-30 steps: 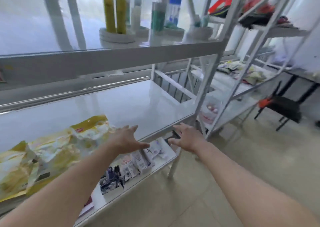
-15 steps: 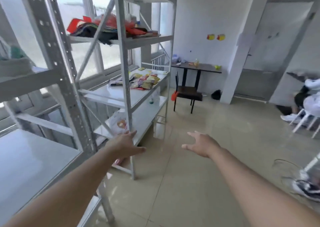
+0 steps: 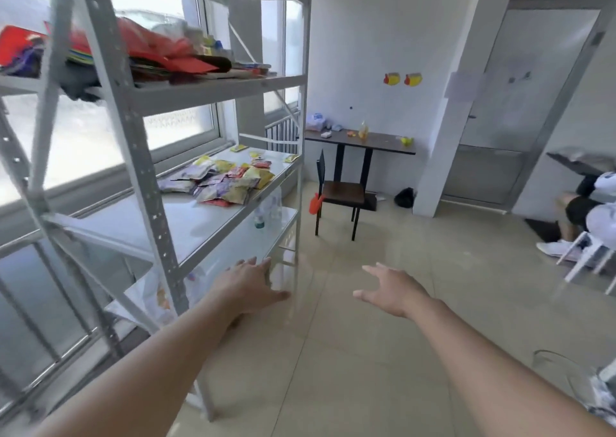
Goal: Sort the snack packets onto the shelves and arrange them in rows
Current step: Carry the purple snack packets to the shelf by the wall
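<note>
A loose heap of yellow, purple and red snack packets (image 3: 223, 181) lies on the middle shelf (image 3: 186, 216) of a white metal rack, toward its far end. My left hand (image 3: 248, 285) is stretched out in front of the rack's lower shelf, fingers spread, holding nothing. My right hand (image 3: 391, 290) hovers over the tiled floor to the right of the rack, also spread and empty. Both hands are well short of the packets. A plastic bag (image 3: 156, 291) sits on the lowest shelf behind the rack post.
The upper shelf carries red and dark folded items (image 3: 160, 56). A clear bottle (image 3: 259, 216) stands on the lower shelf. Beyond the rack stand a dark chair (image 3: 340, 193) and a dark table (image 3: 363, 141). A person (image 3: 586, 206) sits at the right edge. Beige tiled floor lies ahead.
My view has swung right, away from the first rack with yellow packets, and closer to the second rack. Both hands stay spread and empty, and the packet heap now looks nearer.
</note>
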The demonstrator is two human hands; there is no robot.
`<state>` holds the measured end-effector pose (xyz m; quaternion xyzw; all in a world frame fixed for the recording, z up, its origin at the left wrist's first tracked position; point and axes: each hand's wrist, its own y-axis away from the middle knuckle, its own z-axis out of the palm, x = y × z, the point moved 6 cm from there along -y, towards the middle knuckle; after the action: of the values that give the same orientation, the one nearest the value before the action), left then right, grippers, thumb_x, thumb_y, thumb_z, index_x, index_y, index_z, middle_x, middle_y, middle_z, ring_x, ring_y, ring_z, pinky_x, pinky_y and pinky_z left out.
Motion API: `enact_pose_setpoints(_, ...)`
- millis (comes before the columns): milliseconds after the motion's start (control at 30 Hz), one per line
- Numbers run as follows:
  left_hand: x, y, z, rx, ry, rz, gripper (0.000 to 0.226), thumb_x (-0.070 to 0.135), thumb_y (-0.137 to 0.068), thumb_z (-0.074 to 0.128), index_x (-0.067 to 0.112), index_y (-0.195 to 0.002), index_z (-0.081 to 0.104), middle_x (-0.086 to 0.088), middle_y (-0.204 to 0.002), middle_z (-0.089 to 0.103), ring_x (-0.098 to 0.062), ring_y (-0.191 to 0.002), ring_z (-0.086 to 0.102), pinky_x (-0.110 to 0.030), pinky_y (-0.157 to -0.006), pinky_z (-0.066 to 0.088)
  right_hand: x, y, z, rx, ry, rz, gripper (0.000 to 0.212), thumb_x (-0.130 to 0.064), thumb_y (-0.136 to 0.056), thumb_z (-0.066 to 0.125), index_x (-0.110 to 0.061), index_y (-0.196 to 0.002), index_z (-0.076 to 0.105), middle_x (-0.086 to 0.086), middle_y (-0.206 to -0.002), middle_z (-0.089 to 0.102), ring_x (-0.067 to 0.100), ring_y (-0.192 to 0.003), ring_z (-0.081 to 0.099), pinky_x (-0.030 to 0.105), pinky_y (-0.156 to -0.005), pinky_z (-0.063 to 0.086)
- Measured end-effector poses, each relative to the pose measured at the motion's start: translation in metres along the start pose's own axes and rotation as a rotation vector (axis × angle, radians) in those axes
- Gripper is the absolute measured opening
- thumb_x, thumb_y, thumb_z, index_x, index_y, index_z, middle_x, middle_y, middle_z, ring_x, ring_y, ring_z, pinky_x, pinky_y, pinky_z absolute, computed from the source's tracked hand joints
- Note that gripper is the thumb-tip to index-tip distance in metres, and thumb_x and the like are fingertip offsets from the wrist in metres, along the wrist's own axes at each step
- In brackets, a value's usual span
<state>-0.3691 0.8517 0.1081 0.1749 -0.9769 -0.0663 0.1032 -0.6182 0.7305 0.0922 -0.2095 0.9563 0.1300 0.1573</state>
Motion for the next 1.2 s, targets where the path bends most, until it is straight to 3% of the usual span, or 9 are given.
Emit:
enact_pose_setpoints(300,0.008,-0.241,-0.016,-0.059,0.027,0.001,0.098,0.081,-0.073,0.052,0.033,-0.152,0.02,0.001,-0.157,0.03,-0.023,-0.142,0.031,-0.041,-0.109,0.034,0.018,-0.224,-0.041,-0.018,-0.013,0.045,0.078,-0.063,-0.078,0.06,-0.037,-0.147,0.032,-0.005,-0.159,0.02,0.018,-0.142,0.029,0.036,-0.11,0.03)
enact_pose_setpoints(633,-0.003,-0.449,-0.022,-0.138,0.083,-0.115,0.094,0.078,-0.076,0.053,0.032,-0.152,0.021,-0.003,-0.157,0.028,-0.026,-0.142,0.029,-0.041,-0.112,0.03,0.031,-0.456,-0.059,-0.097,-0.014,-0.02,0.078,-0.064,-0.078,0.058,-0.038,-0.147,0.032,-0.008,-0.159,0.021,0.017,-0.142,0.03,0.036,-0.111,0.031)
enact_pose_setpoints(900,-0.051,-0.564,-0.028,-0.054,0.171,-0.429,0.101,0.085,-0.07,0.049,0.035,-0.152,0.021,0.002,-0.159,0.026,-0.023,-0.144,0.026,-0.044,-0.11,0.035,-0.026,-0.659,-0.064,-0.228,0.097,-0.343,0.078,-0.062,-0.081,0.059,-0.033,-0.148,0.031,-0.001,-0.156,0.029,0.021,-0.141,0.031,0.036,-0.111,0.029)
enact_pose_setpoints(1200,-0.115,-0.567,-0.018,0.033,0.278,-0.849,0.099,0.08,-0.073,0.049,0.026,-0.152,0.024,0.0,-0.157,0.028,-0.023,-0.141,0.03,-0.04,-0.111,0.033,-0.154,-0.784,-0.034,-0.385,0.256,-0.74,0.075,-0.061,-0.082,0.057,-0.03,-0.146,0.036,-0.003,-0.153,0.036,0.018,-0.137,0.038,0.036,-0.108,0.035)
